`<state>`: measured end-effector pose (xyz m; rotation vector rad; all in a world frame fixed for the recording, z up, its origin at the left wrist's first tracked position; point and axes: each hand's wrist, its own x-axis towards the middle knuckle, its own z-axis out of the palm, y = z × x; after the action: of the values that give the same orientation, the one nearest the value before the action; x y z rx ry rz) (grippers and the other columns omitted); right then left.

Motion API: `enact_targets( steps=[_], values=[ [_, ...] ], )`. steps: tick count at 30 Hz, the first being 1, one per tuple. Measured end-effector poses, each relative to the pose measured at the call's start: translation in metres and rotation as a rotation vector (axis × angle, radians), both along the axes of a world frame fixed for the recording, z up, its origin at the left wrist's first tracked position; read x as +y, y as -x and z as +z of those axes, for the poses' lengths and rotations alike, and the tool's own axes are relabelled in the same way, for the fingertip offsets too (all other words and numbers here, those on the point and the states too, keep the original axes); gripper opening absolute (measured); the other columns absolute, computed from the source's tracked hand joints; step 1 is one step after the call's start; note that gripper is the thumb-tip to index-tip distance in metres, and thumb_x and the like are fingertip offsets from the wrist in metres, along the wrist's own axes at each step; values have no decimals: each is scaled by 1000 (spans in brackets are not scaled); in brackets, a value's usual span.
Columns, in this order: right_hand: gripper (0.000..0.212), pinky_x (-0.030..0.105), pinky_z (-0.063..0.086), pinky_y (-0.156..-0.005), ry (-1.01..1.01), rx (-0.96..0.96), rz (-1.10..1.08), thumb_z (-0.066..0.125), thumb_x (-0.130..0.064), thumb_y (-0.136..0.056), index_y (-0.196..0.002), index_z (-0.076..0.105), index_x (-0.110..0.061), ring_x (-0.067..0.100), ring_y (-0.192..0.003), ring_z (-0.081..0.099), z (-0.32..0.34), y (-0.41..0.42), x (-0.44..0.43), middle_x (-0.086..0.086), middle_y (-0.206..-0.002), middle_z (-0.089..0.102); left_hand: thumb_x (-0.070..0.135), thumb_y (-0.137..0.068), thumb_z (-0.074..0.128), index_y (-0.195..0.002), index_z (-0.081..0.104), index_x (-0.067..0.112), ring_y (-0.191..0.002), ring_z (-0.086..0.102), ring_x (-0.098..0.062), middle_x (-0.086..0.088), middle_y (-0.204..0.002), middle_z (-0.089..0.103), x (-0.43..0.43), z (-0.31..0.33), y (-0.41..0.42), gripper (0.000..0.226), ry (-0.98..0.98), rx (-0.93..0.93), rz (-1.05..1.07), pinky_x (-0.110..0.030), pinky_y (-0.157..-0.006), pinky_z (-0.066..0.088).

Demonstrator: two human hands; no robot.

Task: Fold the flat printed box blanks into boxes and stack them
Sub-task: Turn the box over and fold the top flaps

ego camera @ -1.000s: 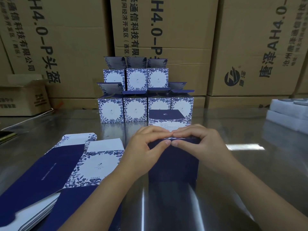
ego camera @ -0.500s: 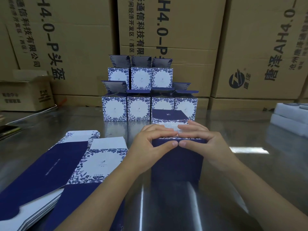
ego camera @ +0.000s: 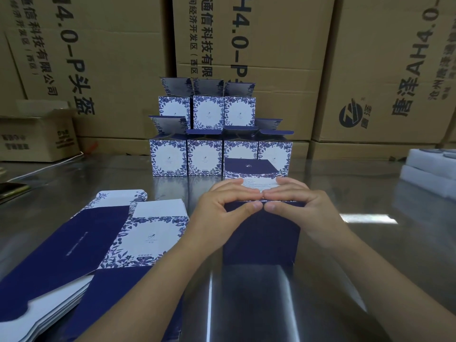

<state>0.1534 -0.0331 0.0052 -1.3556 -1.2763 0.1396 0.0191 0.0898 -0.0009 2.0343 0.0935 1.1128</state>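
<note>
Two risks stand out, I judge. Uneven thumb pressure could crease the dark near face or skew the top flap. A hard push could also slide the box (ego camera: 261, 239) across the shiny table (ego camera: 370, 243) into the stack of finished boxes (ego camera: 204, 157) just beyond the hands. The left hand (ego camera: 219, 214) and right hand (ego camera: 306, 212) meet at the box's top edge. Their fingers curl over it and their thumbs press the near face, tips almost touching. A pile of blanks (ego camera: 98, 243) lies left of the left hand.

folded boxes (ego camera: 204, 157) are white with blue floral borders, flat blanks (ego camera: 103, 233) navy plus that same print, brown cartons (ego camera: 251, 33) behind, shiny grey bench (ego camera: 370, 243)
</note>
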Motion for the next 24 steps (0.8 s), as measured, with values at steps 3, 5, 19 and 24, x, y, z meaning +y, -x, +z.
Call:
enact_targets(
  steps=[3, 5, 19, 24],
  values=[
    [17, 9, 37, -95, -21, -6, -15, 74, -44, -56, -73, 75, -45, -6, -117, 49, -2, 2, 0, -16, -90, 73, 17, -79, 73, -88, 70, 34, -114, 52, 0, 22, -93, 68, -2, -2, -1, 19, -14, -28, 39, -8, -95, 34],
    [17, 8, 37, -94, -25, -6, -29, 74, -45, -57, -74, 75, -46, -6, -117, 49, -3, 2, 1, -17, -90, 73, 16, -78, 74, -89, 71, 31, -113, 54, -4, 21, -92, 68, -2, -3, -2, 19, -23, -41, 57, -10, -95, 36],
    [19, 5, 38, -92, 101, 41, 32, 77, -34, -56, -75, 77, -37, -10, -116, 50, 9, -9, -8, -15, -95, 74, 16, -77, 74, -91, 72, 32, -116, 48, 13, 25, -96, 70, 18, 9, 8, 22, 64, 134, -111, -5, -95, 35],
    [23, 4, 39, -91, 120, 96, 76, 77, -28, -57, -80, 78, -29, -12, -118, 49, 10, -12, -12, -13, -99, 73, 19, -78, 72, -96, 71, 33, -119, 45, 14, 26, -103, 68, 23, 9, 11, 23, 40, 179, -131, -3, -96, 33]
  ],
)
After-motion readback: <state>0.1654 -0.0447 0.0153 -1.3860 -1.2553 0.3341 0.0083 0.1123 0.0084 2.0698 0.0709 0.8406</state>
